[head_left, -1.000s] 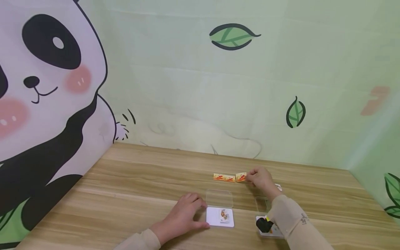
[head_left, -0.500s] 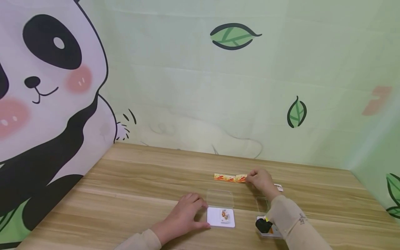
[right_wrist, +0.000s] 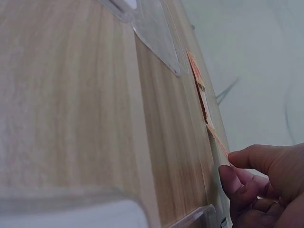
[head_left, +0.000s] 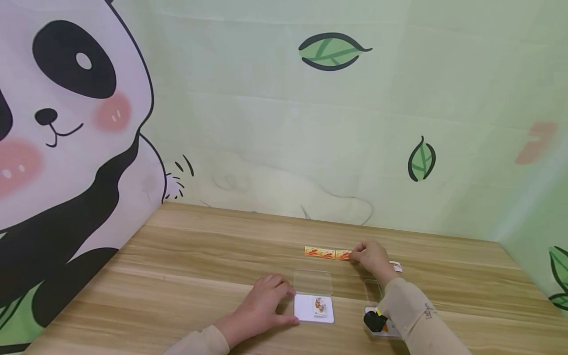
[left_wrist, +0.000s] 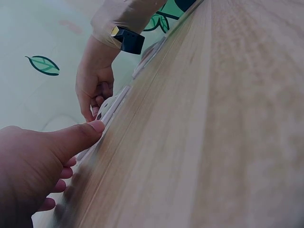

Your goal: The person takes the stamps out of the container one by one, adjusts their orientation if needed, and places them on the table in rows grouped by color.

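Note:
My right hand (head_left: 369, 255) pinches the right end of a small orange-and-yellow card (head_left: 343, 255) between thumb and fingertips. In the right wrist view this card (right_wrist: 219, 141) slants up from the table toward the thumb. Two matching cards, a left one (head_left: 311, 251) and a middle one (head_left: 327, 254), lie in a row to its left. Nearer the front, my left hand (head_left: 266, 303) grips the left side of a shallow white plastic case (head_left: 303, 308), thumb at its near corner. Its clear lid (head_left: 312, 282) is folded back. Inside lies a small white picture card (head_left: 320, 306).
A second case (head_left: 381, 334) with a raised clear lid (head_left: 372, 291) stands on the right, partly hidden by the right sleeve and black wrist camera (head_left: 375, 321). Behind the right wrist lies another white picture card (head_left: 396, 266). A printed cloth wall (head_left: 266, 123) borders the wooden table.
The pinched orange card has come down slightly and straightened into line with the two beside it. The left hand stays at the white case.

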### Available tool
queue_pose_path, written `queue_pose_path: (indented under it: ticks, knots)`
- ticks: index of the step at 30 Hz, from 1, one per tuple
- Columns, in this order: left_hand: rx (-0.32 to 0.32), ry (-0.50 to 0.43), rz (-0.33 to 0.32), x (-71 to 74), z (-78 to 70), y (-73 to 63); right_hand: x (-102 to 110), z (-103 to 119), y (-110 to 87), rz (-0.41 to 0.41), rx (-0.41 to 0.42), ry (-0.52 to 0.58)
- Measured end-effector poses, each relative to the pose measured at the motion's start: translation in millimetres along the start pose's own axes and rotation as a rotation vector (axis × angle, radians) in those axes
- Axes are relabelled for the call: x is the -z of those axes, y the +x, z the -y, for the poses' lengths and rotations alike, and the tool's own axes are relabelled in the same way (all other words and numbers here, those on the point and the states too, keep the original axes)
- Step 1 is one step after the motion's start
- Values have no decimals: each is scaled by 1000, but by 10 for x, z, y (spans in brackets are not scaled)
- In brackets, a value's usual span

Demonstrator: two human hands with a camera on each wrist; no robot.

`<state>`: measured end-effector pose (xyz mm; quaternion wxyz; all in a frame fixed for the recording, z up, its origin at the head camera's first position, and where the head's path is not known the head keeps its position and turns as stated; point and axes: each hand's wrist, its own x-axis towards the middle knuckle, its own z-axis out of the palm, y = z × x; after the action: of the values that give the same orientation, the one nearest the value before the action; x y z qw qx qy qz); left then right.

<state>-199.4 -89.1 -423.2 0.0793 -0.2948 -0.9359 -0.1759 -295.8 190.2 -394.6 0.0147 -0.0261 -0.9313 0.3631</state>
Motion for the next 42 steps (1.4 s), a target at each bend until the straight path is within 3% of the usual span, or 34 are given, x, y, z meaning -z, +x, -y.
queue_pose_path:
  ticks: [8,16,25,30,42]
  knots:
    - [2,-3,-2,-6,-1,3,24,18,-8,11,-15,-21]
    - [-3,-8,-6,-1,-11,1,45,-79,43,26,5,29]
    - [-29,-16,-32,-21,16,-1,99,29,-58,15,-22,61]
    - [-25,-15,-27,-22,24,1,132,57,-77,9,0,106]
    - [-25,-17,-35,-12,10,-5,239,176,-185,8,41,97]
